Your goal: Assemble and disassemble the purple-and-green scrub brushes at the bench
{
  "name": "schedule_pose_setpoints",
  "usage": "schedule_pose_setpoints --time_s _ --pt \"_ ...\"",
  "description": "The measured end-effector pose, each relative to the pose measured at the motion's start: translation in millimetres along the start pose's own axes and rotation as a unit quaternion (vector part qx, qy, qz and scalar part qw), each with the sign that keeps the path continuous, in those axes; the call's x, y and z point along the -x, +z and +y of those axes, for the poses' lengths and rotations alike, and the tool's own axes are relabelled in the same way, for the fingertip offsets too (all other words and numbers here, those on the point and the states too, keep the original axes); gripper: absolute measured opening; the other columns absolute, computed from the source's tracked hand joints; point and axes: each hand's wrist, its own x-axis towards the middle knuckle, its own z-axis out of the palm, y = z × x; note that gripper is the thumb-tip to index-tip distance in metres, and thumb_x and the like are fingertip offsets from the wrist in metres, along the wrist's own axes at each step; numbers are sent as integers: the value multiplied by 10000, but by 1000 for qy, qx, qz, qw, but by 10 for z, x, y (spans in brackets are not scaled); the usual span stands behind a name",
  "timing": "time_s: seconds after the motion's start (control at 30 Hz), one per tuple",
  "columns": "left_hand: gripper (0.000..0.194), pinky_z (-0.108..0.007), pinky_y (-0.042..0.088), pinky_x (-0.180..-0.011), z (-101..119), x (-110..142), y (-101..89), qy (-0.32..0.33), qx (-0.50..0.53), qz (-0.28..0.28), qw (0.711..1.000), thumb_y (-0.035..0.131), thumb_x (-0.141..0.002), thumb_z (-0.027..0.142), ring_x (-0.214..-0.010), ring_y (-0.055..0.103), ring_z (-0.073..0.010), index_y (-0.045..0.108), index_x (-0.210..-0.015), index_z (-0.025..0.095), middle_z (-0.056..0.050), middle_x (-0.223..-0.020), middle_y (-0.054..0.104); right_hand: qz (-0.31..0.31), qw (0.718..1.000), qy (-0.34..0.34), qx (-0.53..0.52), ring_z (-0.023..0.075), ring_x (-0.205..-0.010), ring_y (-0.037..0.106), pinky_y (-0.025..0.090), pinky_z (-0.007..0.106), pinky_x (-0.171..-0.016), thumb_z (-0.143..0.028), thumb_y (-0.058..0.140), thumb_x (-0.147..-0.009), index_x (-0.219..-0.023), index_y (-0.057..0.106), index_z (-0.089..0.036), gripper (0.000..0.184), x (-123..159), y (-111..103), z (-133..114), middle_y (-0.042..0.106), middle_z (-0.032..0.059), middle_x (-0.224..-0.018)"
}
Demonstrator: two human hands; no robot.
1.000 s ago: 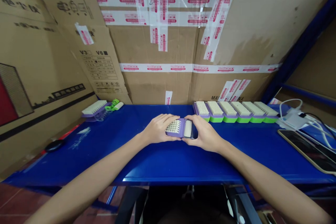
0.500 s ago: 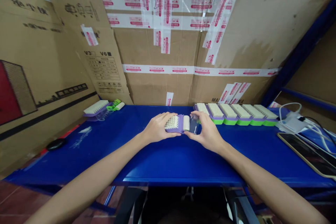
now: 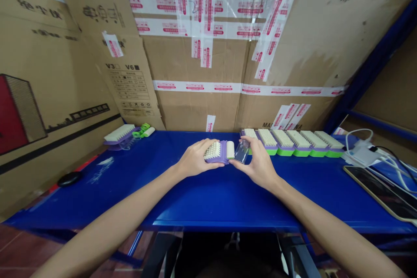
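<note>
My left hand (image 3: 194, 159) is closed around a purple scrub brush (image 3: 213, 151) with cream bristles, held above the middle of the blue table. At the brush's right end sits a cream roller (image 3: 230, 150). Between the thumb and fingers of my right hand (image 3: 259, 163) is a clear plastic cover (image 3: 241, 152), tilted beside the roller. Whether the cover's lower corner touches the brush I cannot tell.
Several brushes with green bases (image 3: 298, 141) stand in a row at the back right. At the back left lie another purple brush (image 3: 120, 134) and green parts (image 3: 142, 130). A phone (image 3: 378, 189) and white cables (image 3: 394, 160) are on the right. Cardboard walls (image 3: 195, 108) enclose the table (image 3: 208, 208).
The clear cover has tilted and come away from the roller end toward the right, staying in my right hand. My left hand keeps its hold on the brush.
</note>
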Motion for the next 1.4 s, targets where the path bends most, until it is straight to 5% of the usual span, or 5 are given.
schedule_pose_setpoints --time_s 1.17,1.4 --pt "921 -628 619 -1201 -66 57 -5 27 -29 -30 999 843 -929 757 -1345 779 -395 565 -1624 221 -170 -1502 765 -40 998 -33 -36 434 -1379 702 607 679 -1141 -653 838 -983 -1604 481 -279 808 -3 -42 -7 714 196 -1485" --pt "919 -559 672 -1059 -55 13 -32 63 -64 -29 996 810 -938 788 -1210 813 -367 595 -1604 192 -179 -1376 800 -41 997 -47 -42 431 -1351 718 638 660 -1102 -648 845 -988 -1604 476 -269 812 1 -33 11 708 202 -1490"
